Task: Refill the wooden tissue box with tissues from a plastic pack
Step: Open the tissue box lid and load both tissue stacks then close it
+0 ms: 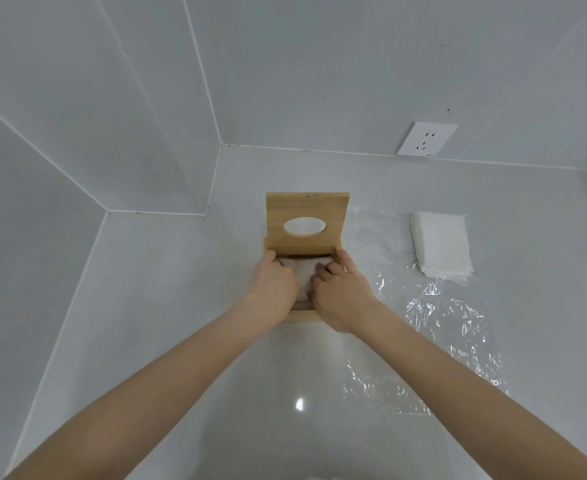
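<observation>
The wooden tissue box (299, 317) sits on the white counter with its lid (306, 206) standing upright; the lid has an oval slot. A stack of tissues (304, 268) lies inside the box. My left hand (274, 289) and my right hand (340, 292) are both in the box on top of the tissues, fingers bent down onto them, the right thumb against the box's right wall. Most of the box is hidden under my hands. A second stack of white tissues (441, 242) lies to the right on the clear plastic wrap (437, 317).
The counter (181, 306) meets tiled walls at the back and left, forming a corner just behind the box. A wall socket (427, 138) is at the back right. The crumpled plastic spreads across the counter's right side.
</observation>
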The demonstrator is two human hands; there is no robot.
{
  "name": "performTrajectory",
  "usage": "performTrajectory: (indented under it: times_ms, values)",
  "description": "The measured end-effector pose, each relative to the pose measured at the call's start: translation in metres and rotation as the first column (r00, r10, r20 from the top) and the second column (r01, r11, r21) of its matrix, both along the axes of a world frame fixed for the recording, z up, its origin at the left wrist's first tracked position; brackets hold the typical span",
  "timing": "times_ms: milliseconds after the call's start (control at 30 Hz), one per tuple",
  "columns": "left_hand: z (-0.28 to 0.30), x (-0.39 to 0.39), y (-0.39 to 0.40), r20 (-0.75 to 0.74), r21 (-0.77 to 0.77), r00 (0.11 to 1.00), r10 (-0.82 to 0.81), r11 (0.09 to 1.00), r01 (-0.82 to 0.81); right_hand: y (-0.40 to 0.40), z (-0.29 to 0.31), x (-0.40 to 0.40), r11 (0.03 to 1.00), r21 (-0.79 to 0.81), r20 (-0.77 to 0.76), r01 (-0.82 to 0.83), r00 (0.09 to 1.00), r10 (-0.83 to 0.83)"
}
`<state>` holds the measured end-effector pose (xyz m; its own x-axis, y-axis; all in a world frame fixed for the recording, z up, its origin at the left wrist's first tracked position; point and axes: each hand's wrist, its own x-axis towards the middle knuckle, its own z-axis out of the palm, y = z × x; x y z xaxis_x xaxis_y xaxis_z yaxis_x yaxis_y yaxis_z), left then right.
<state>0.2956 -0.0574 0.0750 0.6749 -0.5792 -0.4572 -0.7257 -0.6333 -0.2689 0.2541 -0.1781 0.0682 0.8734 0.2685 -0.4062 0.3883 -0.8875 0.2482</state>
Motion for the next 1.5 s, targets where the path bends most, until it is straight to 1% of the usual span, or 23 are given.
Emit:
performTrajectory:
  times_ms: [100,200,233,333,467,567,633,667,700,733,767,833,867,933,967,1033,1067,1133,1200,1300,1367,1433,1500]
  values:
    - [0.004,0.000,-0.001,-0.017,-0.011,1.000,0.000,1.000,0.000,0.003,0.008,-0.002,0.996,0.080,-0.021,0.033,0.999,-0.031]
    - [0.011,-0.002,0.003,-0.061,-0.086,0.998,0.011,0.996,-0.017,0.002,0.018,-0.007,0.984,0.177,0.157,-0.018,0.988,-0.010]
    - [0.014,-0.003,0.004,-0.076,-0.101,0.997,0.009,0.995,-0.016,0.002,0.022,-0.010,0.979,0.204,0.152,-0.027,0.988,-0.005]
    - [0.015,-0.006,0.009,-0.092,-0.148,0.996,-0.008,0.989,-0.005,0.000,0.024,-0.023,0.977,0.211,0.008,-0.015,1.000,0.013]
    - [0.004,-0.007,0.016,-0.096,-0.236,0.995,-0.007,0.972,-0.016,0.002,0.015,-0.024,0.983,0.178,-0.002,-0.054,0.998,0.056]
    - [0.000,-0.005,0.022,-0.085,-0.320,0.996,-0.012,0.947,-0.016,0.001,0.018,-0.026,0.989,0.147,-0.012,-0.014,1.000,0.016]
    - [0.003,-0.008,0.022,-0.117,-0.384,0.993,-0.004,0.922,-0.042,-0.001,0.022,-0.030,0.971,0.239,-0.014,0.024,1.000,-0.021]
    - [0.007,-0.011,0.020,-0.135,-0.451,0.991,0.004,0.890,-0.065,-0.004,0.024,-0.035,0.952,0.304,0.018,0.032,0.999,-0.039]
    - [0.013,-0.016,0.018,-0.151,-0.547,0.988,0.016,0.832,-0.097,-0.009,0.024,-0.040,0.926,0.375,0.060,0.041,0.996,-0.069]
    - [0.018,-0.022,0.015,-0.176,-0.653,0.984,0.021,0.746,-0.133,-0.013,0.027,-0.047,0.879,0.472,0.089,0.068,0.988,-0.125]
    - [0.022,-0.029,0.011,-0.195,-0.747,0.981,0.019,0.646,-0.161,-0.018,0.031,-0.054,0.806,0.584,0.105,0.100,0.975,-0.197]
    - [0.027,-0.044,-0.001,-0.222,-0.860,0.975,-0.020,0.475,-0.186,-0.031,0.040,-0.072,0.667,0.722,0.094,0.185,0.929,-0.359]
    - [0.026,-0.052,-0.008,-0.223,-0.889,0.974,-0.039,0.418,-0.186,-0.038,0.041,-0.082,0.594,0.764,0.052,0.254,0.892,-0.449]
    - [0.019,-0.067,-0.027,-0.225,-0.908,0.971,-0.077,0.378,-0.181,-0.057,0.040,-0.101,0.466,0.808,-0.017,0.361,0.805,-0.594]
    - [0.014,-0.074,-0.035,-0.248,-0.901,0.965,-0.087,0.387,-0.197,-0.065,0.036,-0.110,0.412,0.820,-0.049,0.398,0.766,-0.641]
    - [0.000,-0.086,-0.052,-0.323,-0.862,0.938,-0.124,0.448,-0.237,-0.083,0.022,-0.128,0.316,0.823,-0.117,0.472,0.685,-0.719]
    - [-0.009,-0.092,-0.060,-0.343,-0.848,0.926,-0.157,0.475,-0.233,-0.092,0.012,-0.137,0.307,0.797,-0.145,0.520,0.658,-0.739]
    - [-0.024,-0.101,-0.074,-0.371,-0.810,0.905,-0.208,0.550,-0.206,-0.108,-0.009,-0.157,0.360,0.698,-0.179,0.619,0.637,-0.749]
    - [-0.036,-0.109,-0.087,-0.393,-0.754,0.893,-0.218,0.632,-0.177,-0.118,-0.025,-0.172,0.426,0.613,-0.188,0.666,0.647,-0.739]
    - [-0.054,-0.118,-0.102,-0.436,-0.703,0.878,-0.195,0.684,-0.198,-0.130,-0.039,-0.184,0.468,0.579,-0.184,0.668,0.666,-0.723]
    - [-0.063,-0.123,-0.106,-0.466,-0.683,0.870,-0.161,0.691,-0.238,-0.134,-0.042,-0.187,0.454,0.606,-0.185,0.653,0.671,-0.718]
    - [-0.070,-0.127,-0.109,-0.468,-0.697,0.873,-0.138,0.664,-0.269,-0.137,-0.044,-0.188,0.459,0.633,-0.164,0.623,0.688,-0.707]
    - [-0.072,-0.130,-0.111,-0.470,-0.719,0.875,-0.114,0.624,-0.306,-0.141,-0.046,-0.188,0.488,0.644,-0.123,0.589,0.709,-0.694]
